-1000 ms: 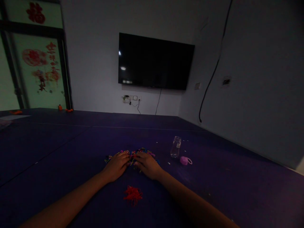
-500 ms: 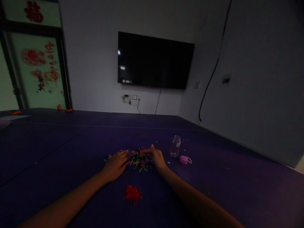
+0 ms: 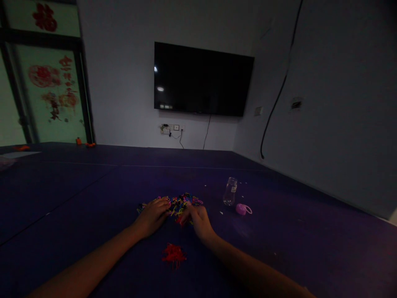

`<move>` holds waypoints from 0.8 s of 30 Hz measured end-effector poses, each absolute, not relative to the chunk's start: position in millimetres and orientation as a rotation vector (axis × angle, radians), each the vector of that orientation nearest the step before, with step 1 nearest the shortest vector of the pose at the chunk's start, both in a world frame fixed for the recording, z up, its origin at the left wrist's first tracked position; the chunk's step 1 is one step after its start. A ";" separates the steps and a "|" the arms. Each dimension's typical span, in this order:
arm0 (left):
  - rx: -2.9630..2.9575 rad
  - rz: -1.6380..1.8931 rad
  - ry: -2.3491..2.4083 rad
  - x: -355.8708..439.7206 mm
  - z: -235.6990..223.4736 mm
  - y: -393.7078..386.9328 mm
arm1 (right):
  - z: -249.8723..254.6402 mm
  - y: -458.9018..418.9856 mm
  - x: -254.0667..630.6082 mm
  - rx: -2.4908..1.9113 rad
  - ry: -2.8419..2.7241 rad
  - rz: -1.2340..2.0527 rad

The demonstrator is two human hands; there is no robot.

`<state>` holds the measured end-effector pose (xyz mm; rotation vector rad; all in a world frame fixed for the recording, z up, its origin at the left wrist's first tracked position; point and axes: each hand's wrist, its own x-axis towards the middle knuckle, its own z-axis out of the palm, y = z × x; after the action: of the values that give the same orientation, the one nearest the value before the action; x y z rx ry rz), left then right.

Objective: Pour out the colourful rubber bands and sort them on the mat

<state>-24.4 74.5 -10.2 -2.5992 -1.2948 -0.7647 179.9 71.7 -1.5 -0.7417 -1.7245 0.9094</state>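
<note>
A mixed-colour pile of small elastic bands (image 3: 178, 203) lies on the dark blue-purple surface before me. My left hand (image 3: 154, 213) rests flat over the pile's left side, fingers stretched out. At the near right edge of the pile, my right hand (image 3: 197, 217) has thumb and fingers brought together around some red elastic bands (image 3: 180, 220); the fingertips are partly hidden. Closer to me sits a separate small heap of red elastic bands (image 3: 173, 253), which neither hand touches.
Right of the pile stands a clear bottle (image 3: 230, 191) without its cap. A pink cap with a loop (image 3: 243, 209) lies beside it, among small white scraps (image 3: 221, 212). A television (image 3: 203, 80) hangs on the far wall. Orange objects (image 3: 89, 145) lie near the door.
My right hand has come nearer to me from the pile's far right side, with red bands now at its fingertips. My left hand has stayed in place.
</note>
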 end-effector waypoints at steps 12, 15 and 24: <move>-2.565 -0.753 -1.396 -22.8 -9.8 73.3 | -2.9 51.6 177.1 -0.406 -2.259 0.584; -2.582 -0.772 -1.332 -23.6 -10.2 73.8 | -0.9 57.3 181.4 -0.456 -2.269 0.425; -2.509 -0.787 -1.299 -18.9 -7.3 69.3 | 5.4 96.4 198.1 -0.854 -2.217 0.043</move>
<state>-18.9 69.3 -7.3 -2.5091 -1.2985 -0.7869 198.1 96.4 5.4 -0.8542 -2.2168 0.0425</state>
